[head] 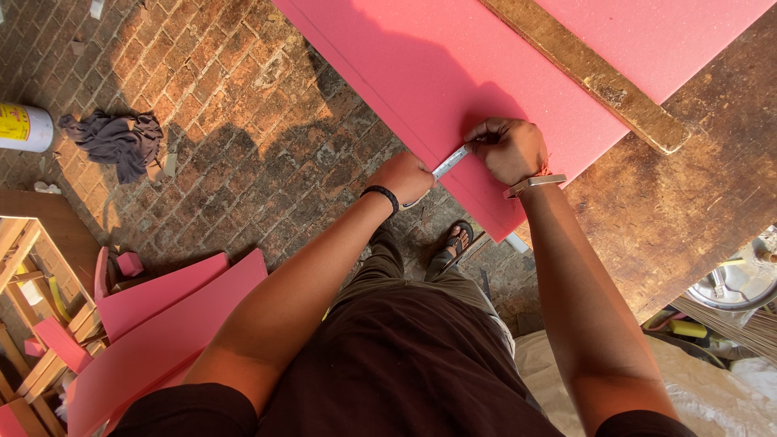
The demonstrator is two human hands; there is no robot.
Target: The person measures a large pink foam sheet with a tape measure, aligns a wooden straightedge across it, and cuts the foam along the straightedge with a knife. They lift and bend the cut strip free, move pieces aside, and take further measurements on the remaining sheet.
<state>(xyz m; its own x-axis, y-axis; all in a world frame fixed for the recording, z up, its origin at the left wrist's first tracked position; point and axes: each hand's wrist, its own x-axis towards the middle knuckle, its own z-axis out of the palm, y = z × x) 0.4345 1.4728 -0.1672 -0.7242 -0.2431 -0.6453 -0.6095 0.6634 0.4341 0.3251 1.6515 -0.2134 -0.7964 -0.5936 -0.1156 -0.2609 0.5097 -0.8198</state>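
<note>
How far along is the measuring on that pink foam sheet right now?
Done: the pink foam sheet lies flat on the wooden table, with a wooden straightedge resting across it. In hand: left hand and right hand stretch a measuring tape at the sheet's near edge. Left: no cut shows along this edge; cut pink pieces lie on the floor.

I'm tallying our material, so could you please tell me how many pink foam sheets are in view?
3: one foam sheet on the table under both hands, two foam sheets on the ground at lower left; more may be hidden.
</note>
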